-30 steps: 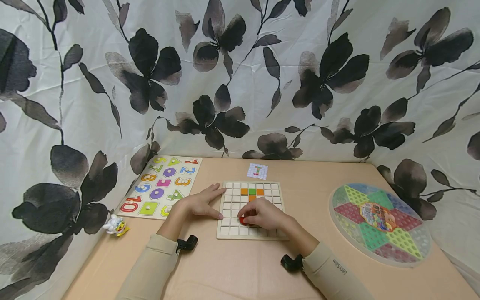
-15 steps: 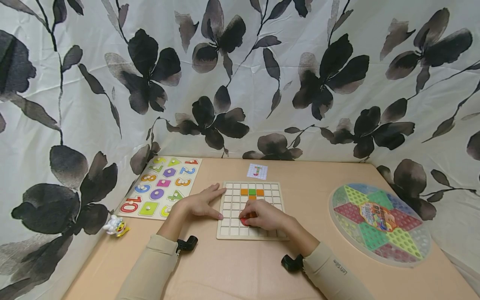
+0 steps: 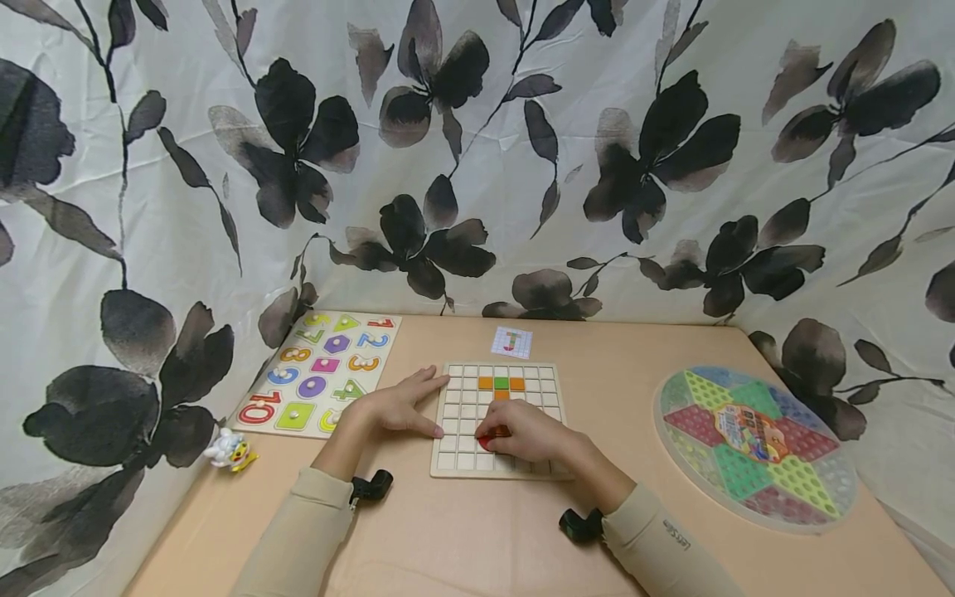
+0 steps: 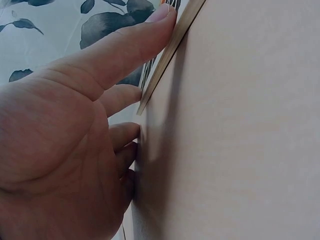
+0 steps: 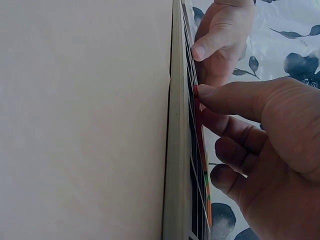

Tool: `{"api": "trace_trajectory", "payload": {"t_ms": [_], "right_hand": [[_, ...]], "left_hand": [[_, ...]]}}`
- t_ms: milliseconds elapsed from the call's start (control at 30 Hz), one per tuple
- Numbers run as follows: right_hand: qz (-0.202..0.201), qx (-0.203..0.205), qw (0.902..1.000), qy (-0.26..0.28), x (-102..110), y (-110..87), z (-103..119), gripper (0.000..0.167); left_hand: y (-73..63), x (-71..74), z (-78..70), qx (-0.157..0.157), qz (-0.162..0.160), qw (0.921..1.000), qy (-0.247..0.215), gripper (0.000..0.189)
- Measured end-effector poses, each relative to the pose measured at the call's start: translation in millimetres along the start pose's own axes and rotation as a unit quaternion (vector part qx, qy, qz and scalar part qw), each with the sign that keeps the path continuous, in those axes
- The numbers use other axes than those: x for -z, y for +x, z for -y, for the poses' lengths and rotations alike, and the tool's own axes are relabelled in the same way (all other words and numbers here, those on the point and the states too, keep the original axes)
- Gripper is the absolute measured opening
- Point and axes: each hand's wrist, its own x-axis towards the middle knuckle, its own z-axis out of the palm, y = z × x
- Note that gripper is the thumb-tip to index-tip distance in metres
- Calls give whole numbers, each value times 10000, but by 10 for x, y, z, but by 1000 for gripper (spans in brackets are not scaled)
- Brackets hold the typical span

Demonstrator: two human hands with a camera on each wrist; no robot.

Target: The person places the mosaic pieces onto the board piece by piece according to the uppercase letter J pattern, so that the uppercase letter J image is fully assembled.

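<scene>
A white grid board (image 3: 464, 463) with a pale wooden edge lies flat on the table in the head view. Orange and green square tiles (image 3: 502, 382) fill a few of its far cells, partly covered by my right hand (image 3: 525, 427). That hand pinches a small red tile (image 3: 485, 443) between thumb and fingers, low over the middle of the board. In the right wrist view the red tile (image 5: 196, 91) shows under the thumb tip, at the board's surface. My left hand (image 3: 391, 408) is spread along the board's left edge, its thumb and index fingertips at the rim.
A small pattern card (image 3: 512, 341) lies behind the board. On the left are a number-and-shape puzzle board (image 3: 325, 365) and a small white-and-yellow toy figure (image 3: 231, 449). A round star-patterned game board (image 3: 757, 448) lies right. A floral cloth (image 3: 552, 207) hangs behind the table.
My right hand and the red tile have shifted very slightly on the board, with a small change in the fingers' hold. The left hand stays in place.
</scene>
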Motion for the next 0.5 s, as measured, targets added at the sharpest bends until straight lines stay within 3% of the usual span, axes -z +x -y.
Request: {"api": "trace_trajectory", "payload": {"t_ms": [333,500], "right_hand": [[43,81,9999,-124,6,-9,9,22],[-202,187,9995,171,94,-63,-41,26]], "left_hand": [[-4,4,-15,58,10,10000,26,104],[-10,-2,-25,98,2,9999,28,103]]}}
